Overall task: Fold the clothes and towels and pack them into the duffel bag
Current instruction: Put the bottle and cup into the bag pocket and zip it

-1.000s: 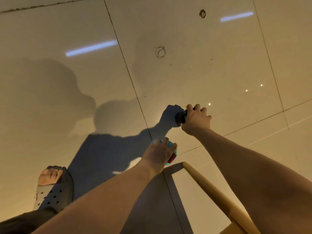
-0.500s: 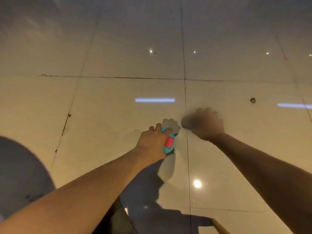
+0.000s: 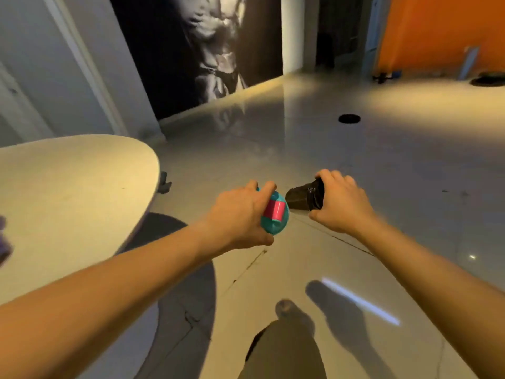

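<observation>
Standing on the left, a pale round table (image 3: 82,187) fills that side above a glossy tiled floor (image 3: 382,173), with a black-and-white mural (image 3: 213,45) and an orange wall (image 3: 437,31) behind and a black disc (image 3: 349,119) on the floor well beyond the hands. A purplish patch (image 3: 3,242) at the table's left edge is cut off and blurred, so whether it is clothing cannot be told. Both arms reach forward: the left hand (image 3: 240,214) curls round a teal and pink object (image 3: 276,214), and the right hand (image 3: 341,203) grips a dark cylinder (image 3: 302,198), the two items nearly touching.

The left hand (image 3: 240,214) hides most of the teal-and-pink object (image 3: 276,214).
</observation>
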The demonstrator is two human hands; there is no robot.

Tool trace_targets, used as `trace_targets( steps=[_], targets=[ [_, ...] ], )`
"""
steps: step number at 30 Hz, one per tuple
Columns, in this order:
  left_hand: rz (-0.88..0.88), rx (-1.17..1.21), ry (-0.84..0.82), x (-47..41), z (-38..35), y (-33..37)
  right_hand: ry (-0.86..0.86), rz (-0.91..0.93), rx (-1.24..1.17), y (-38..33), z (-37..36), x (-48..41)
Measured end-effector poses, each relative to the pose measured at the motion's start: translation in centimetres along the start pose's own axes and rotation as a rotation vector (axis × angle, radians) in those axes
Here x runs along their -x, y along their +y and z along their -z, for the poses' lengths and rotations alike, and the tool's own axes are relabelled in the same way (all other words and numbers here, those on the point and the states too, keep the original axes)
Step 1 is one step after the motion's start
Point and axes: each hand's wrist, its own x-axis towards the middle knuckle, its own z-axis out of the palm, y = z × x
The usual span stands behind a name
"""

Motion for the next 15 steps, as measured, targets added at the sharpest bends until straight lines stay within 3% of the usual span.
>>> trace_targets(
  steps=[8,15],
  targets=[
    [0.323,0.001,0.118,12.5,14.7,-11.7,0.054,0.425,-0.059,-21.6,8.4,-3.4],
    [0.592,0.022,0.081,23.6,19.4,-20.9,-0.166,0.699,0.034,-38.1,8.4,-4.4]
  ],
)
